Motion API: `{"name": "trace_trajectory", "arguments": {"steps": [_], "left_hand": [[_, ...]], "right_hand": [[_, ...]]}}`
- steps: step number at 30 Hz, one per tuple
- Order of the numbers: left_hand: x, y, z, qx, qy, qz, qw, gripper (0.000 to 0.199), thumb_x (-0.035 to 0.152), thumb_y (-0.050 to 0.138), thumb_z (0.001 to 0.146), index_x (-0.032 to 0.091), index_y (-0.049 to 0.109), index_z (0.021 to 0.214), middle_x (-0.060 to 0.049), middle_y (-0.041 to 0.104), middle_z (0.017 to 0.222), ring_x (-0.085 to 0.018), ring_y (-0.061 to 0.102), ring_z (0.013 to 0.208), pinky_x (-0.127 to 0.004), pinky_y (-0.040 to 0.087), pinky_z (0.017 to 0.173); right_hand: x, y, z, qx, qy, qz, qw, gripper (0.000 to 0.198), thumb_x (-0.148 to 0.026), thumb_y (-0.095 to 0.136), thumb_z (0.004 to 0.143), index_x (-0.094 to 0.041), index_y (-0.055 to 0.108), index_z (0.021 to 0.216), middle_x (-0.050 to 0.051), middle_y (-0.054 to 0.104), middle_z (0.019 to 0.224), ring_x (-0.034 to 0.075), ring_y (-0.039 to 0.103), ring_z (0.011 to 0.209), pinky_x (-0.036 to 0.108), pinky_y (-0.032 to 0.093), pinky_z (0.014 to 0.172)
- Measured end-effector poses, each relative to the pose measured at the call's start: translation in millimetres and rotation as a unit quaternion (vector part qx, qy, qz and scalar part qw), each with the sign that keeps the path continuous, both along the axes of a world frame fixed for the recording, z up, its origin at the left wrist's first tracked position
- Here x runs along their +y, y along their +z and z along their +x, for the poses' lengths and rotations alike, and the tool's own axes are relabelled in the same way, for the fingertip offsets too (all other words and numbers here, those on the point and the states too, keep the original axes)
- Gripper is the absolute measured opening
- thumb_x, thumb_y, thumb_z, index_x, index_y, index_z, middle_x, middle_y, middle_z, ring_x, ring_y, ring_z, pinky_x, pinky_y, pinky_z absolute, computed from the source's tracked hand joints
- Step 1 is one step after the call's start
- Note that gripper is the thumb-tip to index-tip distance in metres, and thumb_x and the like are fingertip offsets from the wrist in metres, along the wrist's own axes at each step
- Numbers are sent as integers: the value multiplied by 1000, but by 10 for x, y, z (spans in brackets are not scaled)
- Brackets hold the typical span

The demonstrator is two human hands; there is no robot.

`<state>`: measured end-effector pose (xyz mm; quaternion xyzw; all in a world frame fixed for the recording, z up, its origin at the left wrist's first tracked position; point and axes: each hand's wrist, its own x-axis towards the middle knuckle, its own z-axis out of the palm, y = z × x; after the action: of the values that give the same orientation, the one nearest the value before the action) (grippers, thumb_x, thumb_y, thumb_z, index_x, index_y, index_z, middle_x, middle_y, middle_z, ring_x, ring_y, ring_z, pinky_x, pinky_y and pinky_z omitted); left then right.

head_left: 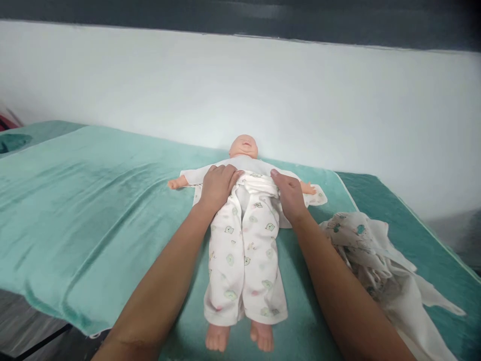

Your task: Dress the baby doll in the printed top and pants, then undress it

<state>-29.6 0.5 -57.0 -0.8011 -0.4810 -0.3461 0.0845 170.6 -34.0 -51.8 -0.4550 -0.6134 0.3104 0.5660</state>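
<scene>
A baby doll (244, 146) lies on its back with its head toward the wall and its feet toward me. It wears a white top (243, 163) and white baby pants (229, 260) printed with green and pink figures. On the left side of the waist, my left hand (220, 185) has its fingers closed over the waistband, where the cloth is bunched. My right hand (289, 193) grips the waistband on the other side, thumb on top. The cloth under both palms is hidden. Both bare feet of the doll stick out below the pant legs.
A green plush cover (112, 210) spreads over the table. Crumpled white printed clothes (376, 255) lie to the right, beside my right forearm. A white wall (240, 85) stands behind the doll's head. The table's front edge shows at lower left, above a dark floor.
</scene>
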Motion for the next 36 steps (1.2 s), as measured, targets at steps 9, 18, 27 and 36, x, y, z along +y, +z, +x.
{"name": "trace_trajectory", "arguments": {"steps": [9, 18, 27, 36], "left_hand": [[-286, -180, -282, -185, 65, -118, 973, 49, 49, 37, 97, 21, 40, 58, 1, 45, 54, -16, 43, 57, -31, 27, 60], [-741, -258, -374, -367, -24, -285, 885, 33, 52, 62, 83, 20, 56, 89, 0, 59, 89, -15, 53, 82, -27, 42, 73], [-778, -245, -396, -428, -82, -357, 826, 58, 51, 72, 77, 22, 51, 123, -9, 62, 125, -26, 58, 116, -34, 47, 91], [-664, -244, -361, -429, -51, -310, 847, 49, 48, 67, 82, 24, 52, 121, -6, 59, 118, -22, 57, 105, -34, 46, 89]], "right_hand": [[-71, -225, 237, -137, -14, -107, 985, 53, -67, 48, 86, -22, 38, 58, -3, 43, 59, 15, 38, 66, 30, 33, 64], [-382, -257, 372, -168, 131, -131, 968, 54, -51, 77, 68, -21, 55, 108, 4, 62, 110, 25, 54, 101, 36, 43, 87], [-281, -306, 203, -132, 67, -125, 981, 49, -55, 78, 64, -20, 55, 89, -2, 56, 85, 20, 50, 81, 32, 39, 73], [-287, -229, 81, -111, 40, -110, 987, 35, -48, 75, 67, -20, 58, 80, -2, 56, 80, 20, 53, 81, 31, 39, 72]]}}
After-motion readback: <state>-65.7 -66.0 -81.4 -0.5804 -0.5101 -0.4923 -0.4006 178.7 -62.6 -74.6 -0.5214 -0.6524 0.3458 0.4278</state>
